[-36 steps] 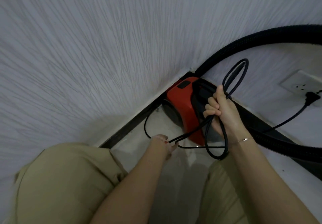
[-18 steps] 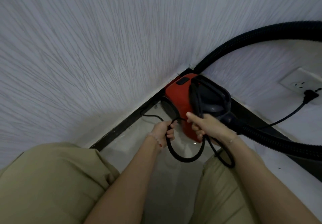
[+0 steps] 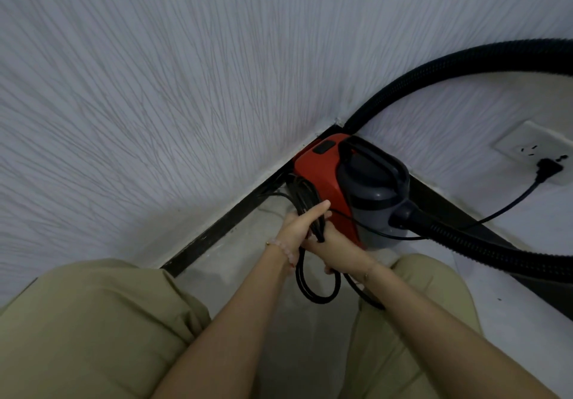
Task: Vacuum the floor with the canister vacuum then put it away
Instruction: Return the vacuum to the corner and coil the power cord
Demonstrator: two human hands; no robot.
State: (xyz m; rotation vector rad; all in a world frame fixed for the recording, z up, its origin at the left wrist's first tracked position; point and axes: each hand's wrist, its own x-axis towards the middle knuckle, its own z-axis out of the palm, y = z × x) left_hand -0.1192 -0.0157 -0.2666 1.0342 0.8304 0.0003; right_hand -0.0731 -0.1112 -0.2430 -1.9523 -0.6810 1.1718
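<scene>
A red and grey canister vacuum [image 3: 347,181] stands in the corner of the room. Its thick black ribbed hose [image 3: 459,63] arcs up and away to the right, and a second stretch lies low along the right wall. The black power cord [image 3: 313,293] is gathered into loops at the vacuum's left side. My left hand [image 3: 299,223] grips the bundle, forefinger stretched along it. My right hand [image 3: 333,248] holds the same loops from below. One strand runs right to a black plug [image 3: 547,169] seated in a white wall socket [image 3: 533,147].
Textured pale walls meet at the corner behind the vacuum, with a dark skirting board [image 3: 223,225] along their base. My knees in beige trousers [image 3: 93,321] frame the small patch of pale floor [image 3: 248,253] in front of me.
My right hand came down from head height with the coiled cord. Both hands closed together on the loops and pressed them against the vacuum's left side.
</scene>
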